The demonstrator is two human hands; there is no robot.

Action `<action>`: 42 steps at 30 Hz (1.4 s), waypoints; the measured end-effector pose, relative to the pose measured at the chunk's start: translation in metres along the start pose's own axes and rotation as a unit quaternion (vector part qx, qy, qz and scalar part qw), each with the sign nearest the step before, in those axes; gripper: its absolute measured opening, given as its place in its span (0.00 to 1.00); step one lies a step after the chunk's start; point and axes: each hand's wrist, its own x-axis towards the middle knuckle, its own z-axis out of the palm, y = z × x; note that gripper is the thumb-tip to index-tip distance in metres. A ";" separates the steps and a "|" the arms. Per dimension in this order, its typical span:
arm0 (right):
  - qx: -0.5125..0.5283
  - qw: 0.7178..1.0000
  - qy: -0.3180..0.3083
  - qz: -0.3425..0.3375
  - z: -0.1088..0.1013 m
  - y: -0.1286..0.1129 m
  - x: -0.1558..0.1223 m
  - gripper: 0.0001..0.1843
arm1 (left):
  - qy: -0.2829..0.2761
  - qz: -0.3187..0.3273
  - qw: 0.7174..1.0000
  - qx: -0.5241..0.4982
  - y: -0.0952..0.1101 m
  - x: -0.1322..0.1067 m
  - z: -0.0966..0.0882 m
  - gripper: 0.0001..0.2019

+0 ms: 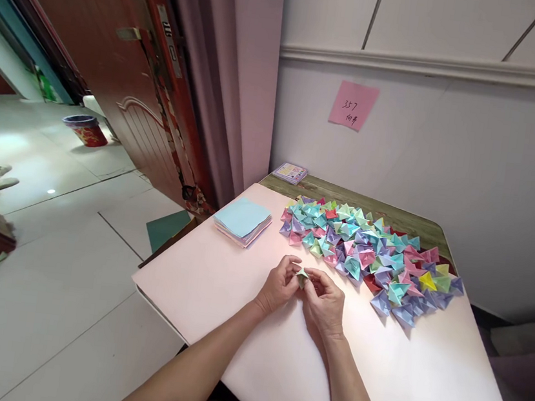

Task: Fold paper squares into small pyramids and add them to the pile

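Fingers (289, 264) of the left hand (280, 287) and right hand (327, 304) are curled inward, pinching a small pale green paper piece (302, 277) between them from either side. It is held just above the pale table cover (190, 272), in front of the crowded origami pieces (341, 232). A peaked, folded shape shows between the fingertips; the hands cover much of it, so I cannot tell whether every crease is made.

Judging by how things lie, a great deal of folding is done: the boat-like origami pieces spread across the far right of the table, packed against one another and partly overlapping, in turquoise, lilac, pink, red, green and yellow. They look finished, though those underneath are too hidden to check. What seems to be left is the piece in hand, apparently well advanced, and the flat stack of square paper sheets (244, 217) to the left, light blue on top with other colours along its edges. Those sheets look unfolded and lie apart from both hands.

Behind the stack, near the wall, sits a small printed packet pile (291, 173) on the bare wooden tabletop (330, 190). Above hangs a pink paper note (354, 106) with "357" handwritten on it.
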 end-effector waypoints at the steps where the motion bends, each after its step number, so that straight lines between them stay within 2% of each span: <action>1: 0.012 1.000 -0.002 0.008 0.000 0.000 0.000 0.12 | 0.002 -0.003 1.000 -0.024 -0.001 0.001 0.000 0.14; 5: 0.080 0.995 -0.001 0.066 0.001 -0.001 0.000 0.10 | -0.010 -0.014 0.996 -0.090 -0.001 0.004 -0.003 0.07; 14: 0.176 0.972 -0.010 0.155 0.000 -0.001 0.004 0.11 | 0.007 -0.038 0.995 -0.097 0.005 0.003 -0.010 0.09; 19: 0.181 0.969 0.017 0.165 0.003 0.004 0.005 0.16 | 0.014 -0.056 0.994 -0.094 0.002 0.004 -0.010 0.09; 24: 0.212 0.961 0.048 0.172 0.007 0.006 0.004 0.16 | 0.016 -0.050 0.992 -0.118 0.003 0.006 -0.008 0.15; 28: 0.214 0.957 0.075 0.178 0.003 0.005 0.006 0.16 | -0.010 -0.059 0.993 -0.105 0.006 0.004 -0.009 0.10; 31: 0.205 0.962 0.037 0.174 -0.002 0.005 0.007 0.16 | -0.030 -0.066 0.989 -0.131 0.007 0.004 -0.010 0.12; 35: 0.178 0.972 -0.032 0.150 -0.009 0.007 0.008 0.17 | -0.017 -0.080 0.983 -0.166 0.008 0.004 -0.011 0.14; 42: 0.189 0.971 -0.072 0.128 -0.010 0.008 0.007 0.18 | -0.004 -0.082 0.986 -0.144 0.012 0.005 -0.011 0.13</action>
